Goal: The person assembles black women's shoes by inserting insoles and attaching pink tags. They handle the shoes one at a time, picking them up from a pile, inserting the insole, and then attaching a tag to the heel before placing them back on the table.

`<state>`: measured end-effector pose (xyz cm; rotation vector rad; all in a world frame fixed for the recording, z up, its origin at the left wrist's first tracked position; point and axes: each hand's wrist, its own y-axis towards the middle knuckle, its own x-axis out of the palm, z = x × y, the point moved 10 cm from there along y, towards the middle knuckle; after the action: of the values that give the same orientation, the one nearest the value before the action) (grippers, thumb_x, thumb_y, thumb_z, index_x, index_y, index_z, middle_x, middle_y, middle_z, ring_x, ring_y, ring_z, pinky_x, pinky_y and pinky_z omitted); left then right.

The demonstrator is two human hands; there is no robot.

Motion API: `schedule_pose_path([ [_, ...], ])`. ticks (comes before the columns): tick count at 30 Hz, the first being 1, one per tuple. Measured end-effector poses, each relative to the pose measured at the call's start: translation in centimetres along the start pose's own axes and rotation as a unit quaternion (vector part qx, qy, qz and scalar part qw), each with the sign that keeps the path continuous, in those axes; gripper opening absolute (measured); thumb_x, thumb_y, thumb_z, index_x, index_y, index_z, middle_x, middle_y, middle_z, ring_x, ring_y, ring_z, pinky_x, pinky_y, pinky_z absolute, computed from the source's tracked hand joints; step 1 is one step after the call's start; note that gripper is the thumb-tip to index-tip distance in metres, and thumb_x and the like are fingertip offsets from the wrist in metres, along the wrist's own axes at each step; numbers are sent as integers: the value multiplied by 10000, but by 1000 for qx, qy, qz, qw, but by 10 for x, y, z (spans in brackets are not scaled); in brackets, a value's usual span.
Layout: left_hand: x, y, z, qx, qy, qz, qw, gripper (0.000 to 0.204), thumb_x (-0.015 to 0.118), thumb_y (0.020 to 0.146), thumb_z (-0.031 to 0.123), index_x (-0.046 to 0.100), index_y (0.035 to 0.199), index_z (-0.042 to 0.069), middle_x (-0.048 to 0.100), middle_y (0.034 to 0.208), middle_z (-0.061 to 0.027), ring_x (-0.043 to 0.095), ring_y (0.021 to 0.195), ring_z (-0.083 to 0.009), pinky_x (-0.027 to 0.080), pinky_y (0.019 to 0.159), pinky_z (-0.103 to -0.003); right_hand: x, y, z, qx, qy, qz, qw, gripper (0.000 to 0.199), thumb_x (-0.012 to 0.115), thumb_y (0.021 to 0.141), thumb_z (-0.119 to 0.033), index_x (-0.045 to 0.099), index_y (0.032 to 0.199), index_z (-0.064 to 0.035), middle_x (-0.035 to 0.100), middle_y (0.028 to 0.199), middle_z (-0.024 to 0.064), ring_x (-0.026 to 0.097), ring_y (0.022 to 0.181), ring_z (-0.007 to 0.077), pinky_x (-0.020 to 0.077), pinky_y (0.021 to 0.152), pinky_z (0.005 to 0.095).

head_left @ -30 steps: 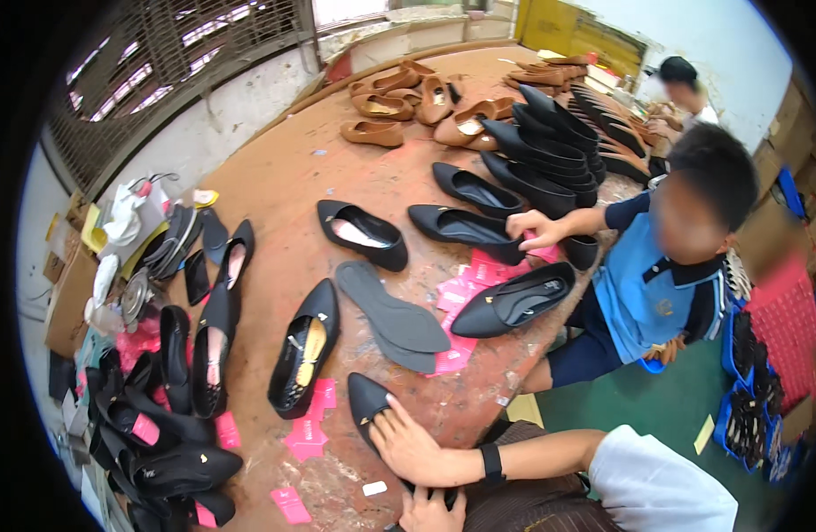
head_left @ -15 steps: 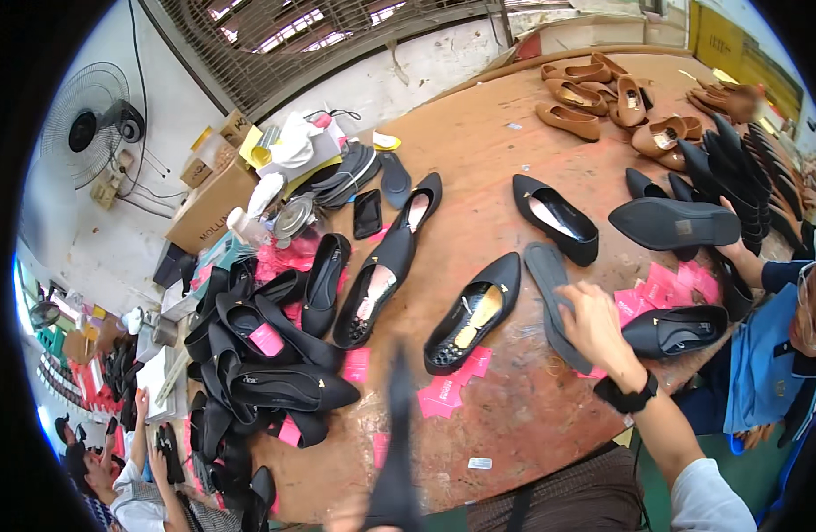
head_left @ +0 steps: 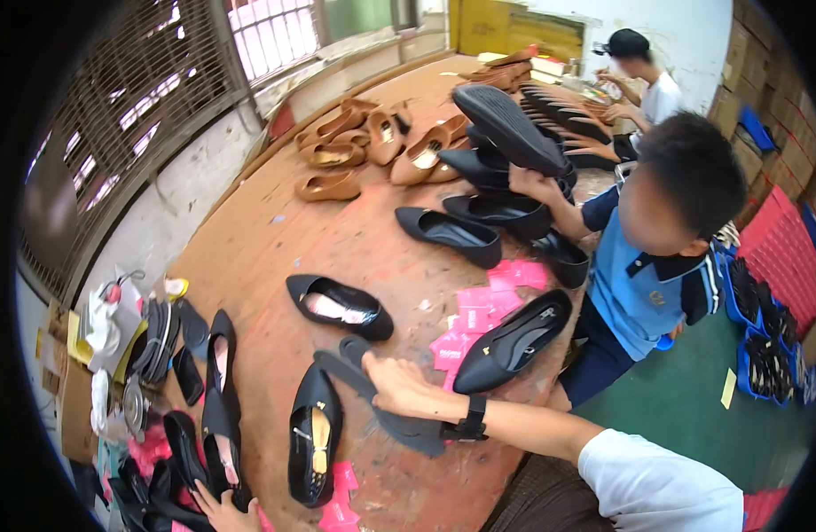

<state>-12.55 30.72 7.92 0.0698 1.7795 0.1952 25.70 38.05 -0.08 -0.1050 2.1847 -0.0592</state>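
My right hand (head_left: 401,387), with a dark band at the wrist, has its fingers closed at the edge of a flat dark grey insole (head_left: 408,433) on the table. Just left of it lies a black pointed flat shoe (head_left: 312,434) with a gold ornament and pale paper inside. At the lower left, my left hand (head_left: 223,512) spreads its fingers against the black shoes (head_left: 184,448) piled there. Another black flat (head_left: 339,307) rests beyond the insole, and one more (head_left: 514,341) sits to its right on pink cards (head_left: 466,324).
Across the table a co-worker (head_left: 643,239) in a blue shirt holds up a black shoe (head_left: 506,124), sole showing. Tan shoes (head_left: 337,152) stand at the back. A phone (head_left: 187,376) lies at the left by a glass jar (head_left: 135,408). Blue crates (head_left: 767,355) hold shoes on the floor.
My view has swung right. The blurred black object at my left hand is no longer in it; that hand is now at the shoe pile. My right hand stays at the insole.
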Motion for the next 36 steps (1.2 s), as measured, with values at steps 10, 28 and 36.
schedule_pose_path([
  [10,-52,-55,-33,-82,-437,105,889,222,695,837,56,597,958,-102,597,964,-132,580,928,-257,432,892,-328,-93,-42,-17,-107,526,144,831,824,409,625,170,365,1422,-36,531,1300,106,532,1226,224,470,1002,353],
  [28,-4,-307,97,-4,-463,108,880,1133,913,647,329,193,1497,126,330,1472,-269,473,1275,-420,424,1050,-522,63,-267,-147,-507,67,-166,843,342,690,681,-156,731,996,-30,621,1066,73,547,1046,219,399,956,376],
  [36,17,-311,94,-11,-550,119,827,1364,899,601,504,-35,1537,167,254,1503,-295,431,1292,-426,391,1065,-532,125,-278,-164,-457,141,-240,845,375,674,685,-141,710,1039,-22,607,1089,117,582,1029,280,466,916,371],
])
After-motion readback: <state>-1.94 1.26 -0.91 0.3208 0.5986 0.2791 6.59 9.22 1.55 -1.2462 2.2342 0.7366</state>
